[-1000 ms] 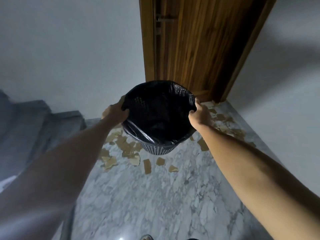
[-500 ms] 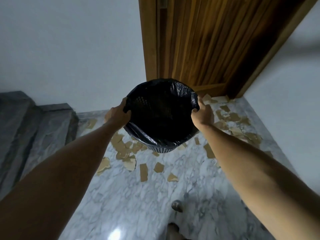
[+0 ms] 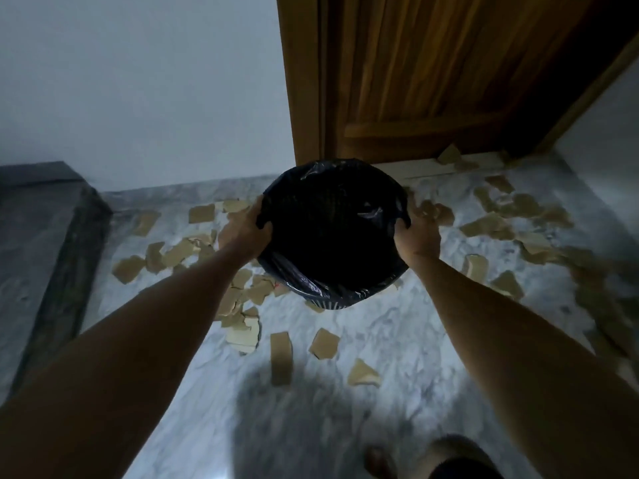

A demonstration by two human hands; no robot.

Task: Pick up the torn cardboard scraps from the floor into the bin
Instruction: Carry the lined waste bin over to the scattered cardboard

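Both hands on the bin (image 3: 332, 233), one at each side of the rim. Left hand (image 3: 243, 233) grips the left edge, fingers curled over the lip and clamped on the black liner (image 3: 311, 285); right hand (image 3: 416, 236) does the same on the right edge. Two-sided hold keeps the mouth level and facing up, and pins the loose liner so it does not slip inside. Whether the base touches the floor cannot be told; the bin hides it.

Cardboard scraps (image 3: 323, 344) lie all over the marble floor (image 3: 397, 357): a thick cluster left of the bin near the dark step (image 3: 45, 236), a band to the right toward the wall, a few nearer the person, a couple by the wooden door (image 3: 432, 81). None seen inside the bin; its interior is too dark to judge.

Judgement: bin is being positioned in the middle of the litter, so scraps on either side are within reach. Picking not yet begun. Next need: set it down, free a hand.
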